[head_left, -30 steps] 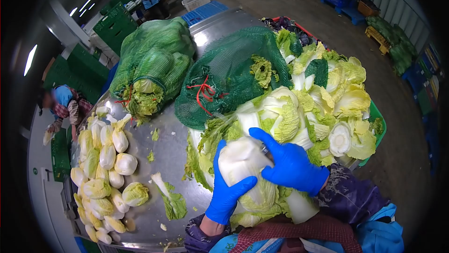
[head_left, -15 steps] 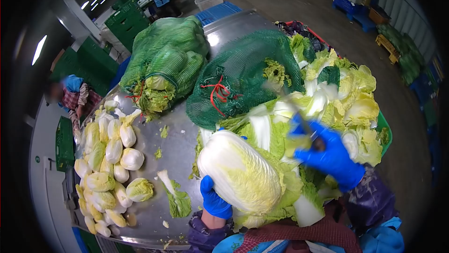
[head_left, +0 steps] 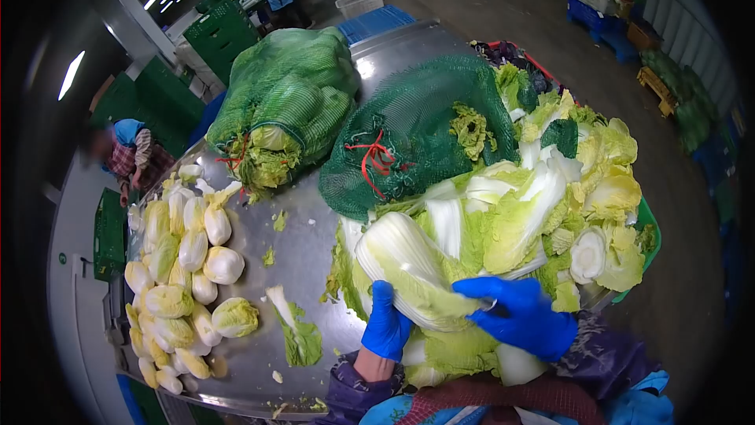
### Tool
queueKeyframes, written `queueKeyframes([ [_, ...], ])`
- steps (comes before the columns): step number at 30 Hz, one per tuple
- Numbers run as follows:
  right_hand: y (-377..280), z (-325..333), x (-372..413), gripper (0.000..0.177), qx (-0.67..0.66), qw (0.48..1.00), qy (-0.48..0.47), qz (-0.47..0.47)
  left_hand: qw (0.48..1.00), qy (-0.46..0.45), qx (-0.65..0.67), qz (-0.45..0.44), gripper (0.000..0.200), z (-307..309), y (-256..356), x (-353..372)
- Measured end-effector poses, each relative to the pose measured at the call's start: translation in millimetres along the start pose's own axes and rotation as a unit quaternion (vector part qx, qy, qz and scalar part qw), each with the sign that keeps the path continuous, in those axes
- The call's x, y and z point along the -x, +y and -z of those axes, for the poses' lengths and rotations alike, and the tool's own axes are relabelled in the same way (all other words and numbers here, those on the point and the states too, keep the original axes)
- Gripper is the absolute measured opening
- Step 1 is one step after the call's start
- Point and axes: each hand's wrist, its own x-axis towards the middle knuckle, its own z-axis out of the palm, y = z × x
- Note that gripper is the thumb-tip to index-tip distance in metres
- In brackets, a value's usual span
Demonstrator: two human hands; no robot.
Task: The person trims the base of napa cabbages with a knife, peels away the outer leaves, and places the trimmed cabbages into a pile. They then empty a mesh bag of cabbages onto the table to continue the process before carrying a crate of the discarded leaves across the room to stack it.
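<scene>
A large Chinese cabbage [head_left: 405, 264] lies tilted in front of me, white base to the upper left. My left hand [head_left: 387, 324], in a blue glove, is closed against its near side, thumb up. At the leafy end, my right hand [head_left: 519, 316], gloved too, has its fingertips on an outer leaf. That hand is curled around a knife [head_left: 494, 302], of which only a small glint shows; the rest is hidden. Beneath and to the right is a heap of loose cabbage leaves [head_left: 515, 240], with a cut stem end [head_left: 588, 253] among them.
Trimmed cabbages [head_left: 189, 268] are piled on the left of the metal table [head_left: 303, 248]. A full green net sack [head_left: 287, 87] and a slacker net bag [head_left: 429, 130] with red ties lie at the back. A green crate rim [head_left: 649, 228] shows right. Another person [head_left: 138, 154] stands far left.
My right hand has come down and left from over the leaf heap to the cabbage. A loose leaf now lies on the heap. The cabbage has turned and looks slimmer.
</scene>
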Motion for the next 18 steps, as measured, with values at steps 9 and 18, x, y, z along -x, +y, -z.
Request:
queueKeyframes([
  [9,41.6,65.1,-42.3,0.013,-0.159,0.940,0.239,-0.185,0.958,-0.212,0.088,0.174,0.095,-22.5,0.7,4.8],
  [18,68.6,77.4,-32.8,0.026,-0.137,0.943,0.225,-0.203,0.950,-0.172,0.243,0.099,0.087,-26.8,30.3,4.7],
])
